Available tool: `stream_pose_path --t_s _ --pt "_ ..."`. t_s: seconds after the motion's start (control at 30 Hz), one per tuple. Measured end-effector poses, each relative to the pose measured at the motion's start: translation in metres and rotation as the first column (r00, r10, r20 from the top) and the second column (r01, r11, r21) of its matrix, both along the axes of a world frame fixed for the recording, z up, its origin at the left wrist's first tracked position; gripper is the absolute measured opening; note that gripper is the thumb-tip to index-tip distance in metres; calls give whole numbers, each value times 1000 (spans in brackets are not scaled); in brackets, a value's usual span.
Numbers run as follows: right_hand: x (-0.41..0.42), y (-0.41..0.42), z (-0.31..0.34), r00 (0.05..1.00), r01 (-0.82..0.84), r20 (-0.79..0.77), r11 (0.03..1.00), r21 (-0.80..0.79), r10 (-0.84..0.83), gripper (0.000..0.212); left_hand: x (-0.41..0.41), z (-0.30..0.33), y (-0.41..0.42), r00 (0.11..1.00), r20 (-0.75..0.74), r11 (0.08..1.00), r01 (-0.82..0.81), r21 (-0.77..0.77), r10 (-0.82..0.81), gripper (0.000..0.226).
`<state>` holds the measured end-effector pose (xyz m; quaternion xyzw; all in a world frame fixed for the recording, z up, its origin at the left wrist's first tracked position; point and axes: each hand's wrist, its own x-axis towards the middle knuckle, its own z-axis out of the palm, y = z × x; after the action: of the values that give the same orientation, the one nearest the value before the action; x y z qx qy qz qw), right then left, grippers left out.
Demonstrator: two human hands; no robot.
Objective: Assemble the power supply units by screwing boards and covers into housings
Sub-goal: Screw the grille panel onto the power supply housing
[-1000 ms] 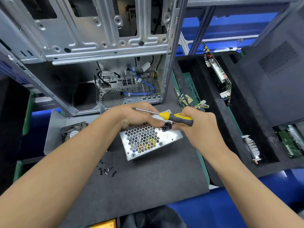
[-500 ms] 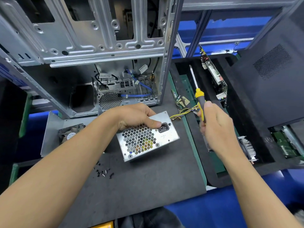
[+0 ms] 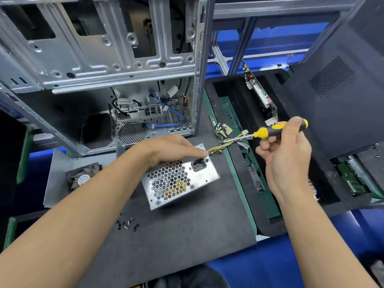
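A silver power supply unit [image 3: 199, 181] with a honeycomb grille and a black socket stands on the dark mat [image 3: 187, 229]. My left hand [image 3: 172, 148] grips its top edge, thumb lying along the front face. Off to the right, away from the unit, my right hand [image 3: 288, 150] holds a yellow-and-black screwdriver [image 3: 270, 130] by its handle, shaft pointing left toward the unit's yellow wire bundle [image 3: 216, 149]. Several small black screws [image 3: 127, 224] lie loose on the mat in front of the unit.
An open computer chassis [image 3: 116, 65] stands behind the unit. A grey housing with a fan [image 3: 81, 179] lies at left. Black foam trays at right hold circuit boards [image 3: 260, 94] and a dark side panel [image 3: 336, 96] leans at far right.
My right hand lifted the screwdriver off the unit, swung it upright, then turned it level with the shaft pointing left. My left hand stayed on the unit.
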<state>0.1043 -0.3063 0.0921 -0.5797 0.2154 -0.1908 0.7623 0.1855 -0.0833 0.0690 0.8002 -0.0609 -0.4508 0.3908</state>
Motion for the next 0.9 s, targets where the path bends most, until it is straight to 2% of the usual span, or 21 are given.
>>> stream_pose_path --t_s 0.1,0.2,0.33,0.43,0.6,0.7,0.9 --pt "2 3 -1 999 -13 -43 993 -114 8 42 0 -2 -1 1000 26 1000 -3 -5 3 45" --pt "2 7 0 992 -112 -65 984 -139 104 34 0 0 0 999 46 1000 18 2 -18 43" --pt "1 10 0 974 -214 -105 965 -155 200 37 0 -1 0 998 54 1000 25 -2 -25 42" --pt "1 10 3 974 -226 -76 949 -220 214 19 1 -2 0 997 67 1000 24 8 -25 44" --pt "-5 15 4 958 -283 -73 880 -383 277 26 1 -3 0 998 68 1000 16 20 -17 38" --pt "-7 20 5 956 -283 -47 869 -405 290 25 2 -5 0 998 64 1000 -3 11 3 45" --pt "-8 23 5 947 -307 -58 836 -455 316 25 1 -5 1 998 56 1000 0 -26 2 35"
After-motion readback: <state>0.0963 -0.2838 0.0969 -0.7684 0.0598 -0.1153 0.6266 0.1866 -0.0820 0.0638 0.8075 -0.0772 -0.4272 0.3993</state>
